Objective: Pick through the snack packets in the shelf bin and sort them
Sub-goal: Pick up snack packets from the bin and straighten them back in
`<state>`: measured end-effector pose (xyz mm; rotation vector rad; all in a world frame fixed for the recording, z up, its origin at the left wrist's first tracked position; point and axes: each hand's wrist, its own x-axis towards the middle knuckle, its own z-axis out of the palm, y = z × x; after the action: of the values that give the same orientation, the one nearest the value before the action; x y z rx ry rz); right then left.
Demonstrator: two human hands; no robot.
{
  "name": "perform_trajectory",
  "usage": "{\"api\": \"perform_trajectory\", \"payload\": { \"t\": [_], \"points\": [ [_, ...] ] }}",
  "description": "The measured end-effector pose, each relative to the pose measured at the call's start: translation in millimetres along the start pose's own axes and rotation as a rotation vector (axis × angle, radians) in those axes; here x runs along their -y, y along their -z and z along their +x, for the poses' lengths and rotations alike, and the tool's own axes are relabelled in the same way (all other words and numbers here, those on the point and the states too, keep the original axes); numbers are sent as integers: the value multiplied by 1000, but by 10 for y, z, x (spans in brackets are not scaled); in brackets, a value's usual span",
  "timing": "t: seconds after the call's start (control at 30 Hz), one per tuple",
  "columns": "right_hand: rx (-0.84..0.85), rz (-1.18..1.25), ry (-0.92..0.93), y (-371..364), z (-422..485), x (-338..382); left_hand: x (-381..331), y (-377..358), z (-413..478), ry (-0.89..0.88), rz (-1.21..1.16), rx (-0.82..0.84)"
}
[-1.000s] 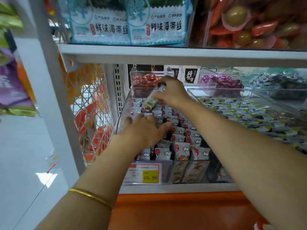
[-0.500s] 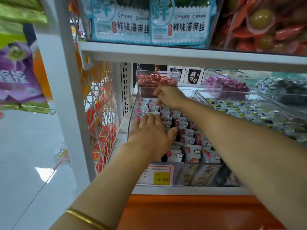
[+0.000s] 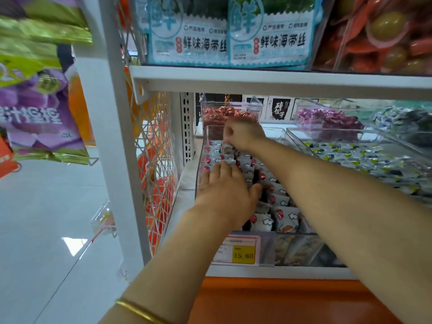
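Pressing flat, straight-fingered, the left hand (image 3: 224, 192) steadies small white red-dotted snack packets (image 3: 263, 222) in the clear plastic shelf bin (image 3: 201, 163); beyond, the right hand (image 3: 243, 134) curls over the rear row, grip unclear; a hasty tug could topple neighbouring packets.

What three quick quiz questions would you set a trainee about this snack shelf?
1. True or false: the left hand lies flat, fingers straight, on the snack packets in the clear bin.
2. The price tag on the bin's front reads: A) 15.80 B) 51.08 C) 8.50
3. Fill in: the right hand is at the bin's ___ end, just before the clear tub of red wrapped pieces.

Key: 1 true; 2 A; 3 far.
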<state>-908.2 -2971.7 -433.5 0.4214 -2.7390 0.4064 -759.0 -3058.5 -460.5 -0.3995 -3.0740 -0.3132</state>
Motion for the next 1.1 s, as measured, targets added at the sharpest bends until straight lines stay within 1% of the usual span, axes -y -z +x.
{"api": "perform_trajectory", "payload": {
  "t": [0.03,0.1,0.2,0.27,0.33,0.4,0.57,0.63,0.73,0.77,0.87,0.93,1.03,1.1],
  "points": [
    [-52,108,-25,81,-42,4,0,8,-3,-3,-18,-29],
    [-206,300,-63,245,-190,7,-6,30,-23,6,-100,-87],
    [-466,463,-109,456,-547,-34,-40,76,-106,24,-291,-185],
    [-560,576,-157,557,-853,-77,-75,102,-198,24,-387,-269],
    [-597,719,-214,635,-1187,-111,-103,126,-282,15,-449,-339],
    [-593,882,-281,693,-1528,-124,-137,154,-388,-2,-525,-376],
    [-507,1268,-401,764,-2125,-110,-207,189,-605,1,-971,-263],
    [-485,1292,-414,799,-2249,-126,-196,197,-625,40,-1150,-222],
    [-428,1178,-401,821,-2362,-161,-176,183,-628,86,-1351,-183],
    [-408,1178,-408,816,-2380,-169,-181,172,-627,99,-1386,-184],
    [-365,1274,-436,807,-2386,-184,-191,147,-612,135,-1411,-220],
    [-349,1342,-466,809,-2368,-185,-180,145,-596,166,-1487,-227],
    [-359,1481,-542,782,-2345,-182,-200,146,-604,190,-1625,-182],
    [-384,1545,-589,766,-2326,-180,-231,138,-612,172,-1636,-160]
  ]
}}
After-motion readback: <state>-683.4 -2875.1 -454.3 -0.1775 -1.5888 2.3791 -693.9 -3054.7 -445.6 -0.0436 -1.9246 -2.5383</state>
